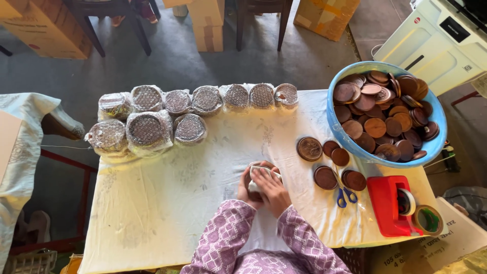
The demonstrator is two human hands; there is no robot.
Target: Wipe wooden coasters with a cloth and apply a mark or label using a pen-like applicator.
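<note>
My left hand (246,192) and my right hand (273,191) are together at the middle of a table (167,203) covered in a pale cloth. Between them they hold a round brown disc (252,172) with a white cloth (261,175) pressed on its top by the right hand's fingers. Most of the disc is hidden under the cloth and fingers. Both sleeves are purple with a white pattern. Several loose brown discs (324,177) lie just to the right of my hands.
A blue tub (350,139) full of brown discs stands at the right. Several bubble-wrapped round packs (147,129) line the table's far left. Blue-handled scissors (346,195), a red tape dispenser (388,205) and a tape roll (428,219) lie at the near right. Cardboard boxes and chair legs stand beyond.
</note>
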